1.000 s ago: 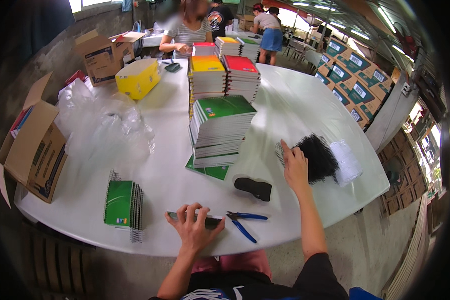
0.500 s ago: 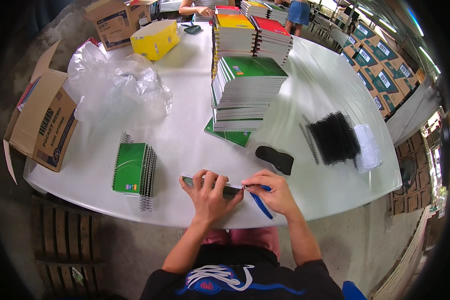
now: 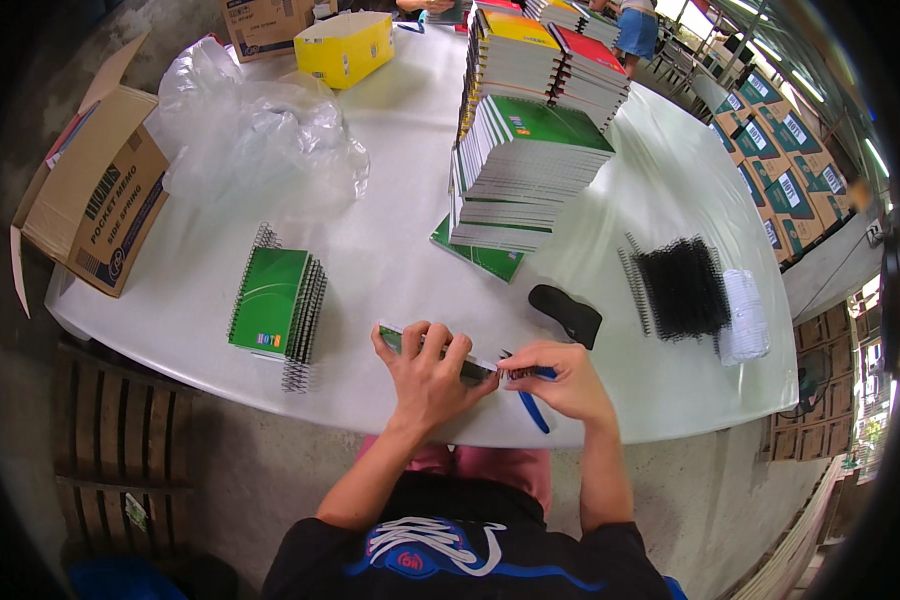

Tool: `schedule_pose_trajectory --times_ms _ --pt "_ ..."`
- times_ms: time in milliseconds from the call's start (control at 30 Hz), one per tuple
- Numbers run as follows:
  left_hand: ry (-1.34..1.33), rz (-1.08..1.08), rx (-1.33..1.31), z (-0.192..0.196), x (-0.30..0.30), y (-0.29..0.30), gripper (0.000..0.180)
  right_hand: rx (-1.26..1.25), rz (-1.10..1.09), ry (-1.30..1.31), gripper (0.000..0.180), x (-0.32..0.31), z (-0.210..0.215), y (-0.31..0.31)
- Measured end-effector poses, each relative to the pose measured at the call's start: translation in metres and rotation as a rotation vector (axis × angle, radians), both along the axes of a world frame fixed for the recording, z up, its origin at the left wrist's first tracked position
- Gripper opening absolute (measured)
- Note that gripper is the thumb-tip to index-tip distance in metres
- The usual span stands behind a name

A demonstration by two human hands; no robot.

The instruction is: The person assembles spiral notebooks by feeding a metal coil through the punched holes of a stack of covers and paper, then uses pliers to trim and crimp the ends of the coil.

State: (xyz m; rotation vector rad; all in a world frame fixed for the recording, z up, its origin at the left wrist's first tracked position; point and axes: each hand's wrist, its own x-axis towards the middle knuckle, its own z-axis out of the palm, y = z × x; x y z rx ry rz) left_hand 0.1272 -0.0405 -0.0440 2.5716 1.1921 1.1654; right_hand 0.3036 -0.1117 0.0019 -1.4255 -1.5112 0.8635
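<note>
My left hand [image 3: 427,378] is closed over a small green-covered notebook [image 3: 391,338], its fingers curved across the top and much of the pad hidden beneath them. At the notebook's right end, my right hand [image 3: 562,382] pinches a dark spiral binding coil [image 3: 516,374], its fingertips close to my left thumb. Blue-handled pliers [image 3: 535,413] show under and beside my right hand; whether the fingers touch them is unclear. To the left lies a pile of spiral-bound green notebooks [image 3: 270,298]. Beyond my right hand is a black, elongated flat-looking object [image 3: 567,314].
A tall stack of green notebooks [image 3: 530,180] stands ahead, before yellow and red ones [image 3: 592,62]. Black coils [image 3: 682,288] lie at the right beside a white bundle [image 3: 743,317]. Clear plastic [image 3: 260,140], an open carton [image 3: 100,200] and a yellow box [image 3: 345,48] occupy the left.
The whole view has shifted and tilted. My right hand has drawn slightly away from the notebook's end, and more of the coil shows between them. My left hand keeps its hold.
</note>
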Motion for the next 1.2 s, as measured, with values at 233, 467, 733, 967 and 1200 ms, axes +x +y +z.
schedule_pose_trajectory --times_ms 233,467,733,967,1200 --pt "-0.039 0.029 0.02 -0.007 -0.004 0.004 0.048 -0.079 -0.105 -0.177 0.029 -0.013 0.022 -0.004" --pt "-0.039 -0.025 0.012 -0.006 -0.008 0.006 0.045 -0.416 0.084 -0.01 0.033 -0.003 0.012 -0.006" --pt "-0.081 -0.2 -0.021 -0.002 -0.012 0.0 0.044 -0.143 -0.122 -0.768 0.044 0.022 -0.028 -0.053" --pt "-0.082 -0.258 -0.057 -0.001 0.007 -0.009 0.048 0.01 -0.303 -0.721 0.049 0.068 -0.009 -0.032" --pt "-0.074 -0.283 -0.082 0.006 0.009 -0.009 0.056 0.054 -0.212 -0.085 0.03 0.08 -0.018 0.009"
